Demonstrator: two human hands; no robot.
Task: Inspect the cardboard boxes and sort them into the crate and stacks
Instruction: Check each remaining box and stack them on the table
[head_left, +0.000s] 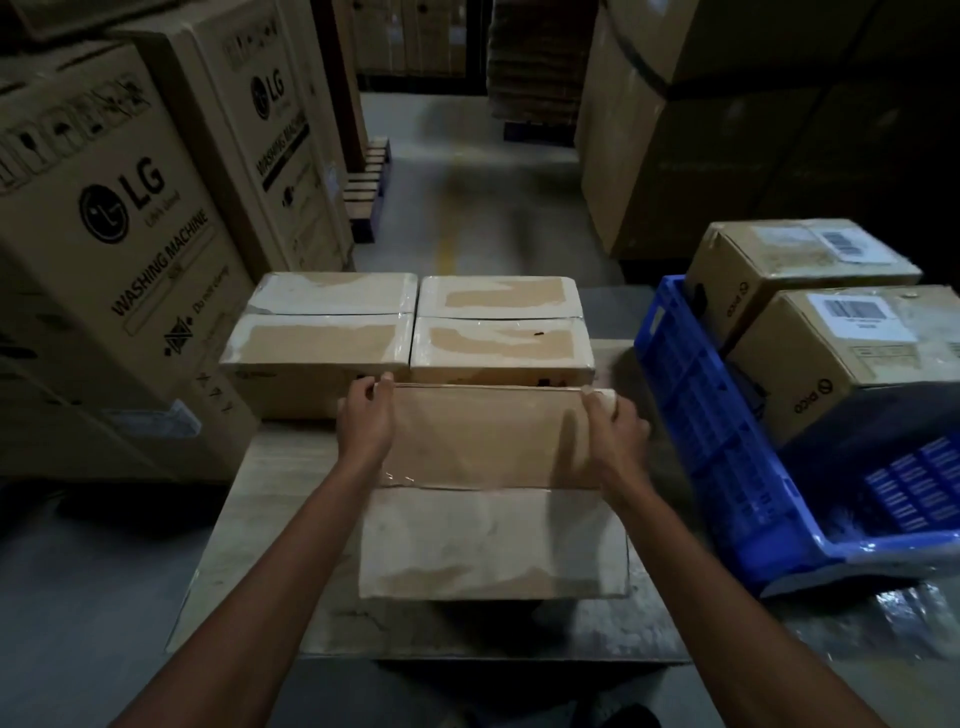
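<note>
Gripping box (488, 447): left hand (363, 421), right hand (613, 431).

Three taped boxes stand on one desk (270, 519): the near box (493, 519), the far left box (317, 343) and the far right box (501, 340). There is one blue crate (696, 415), and two labelled boxes are in it: the rear labelled box (795, 265) and the front labelled box (852, 358). Two hands show, the left hand (363, 421) and the right hand (615, 431). At the left stand two LG cartons, the near carton (104, 234) and the far carton (270, 130). That makes five smaller boxes in all. The large cartons at the right and back are too dark to count.
</note>
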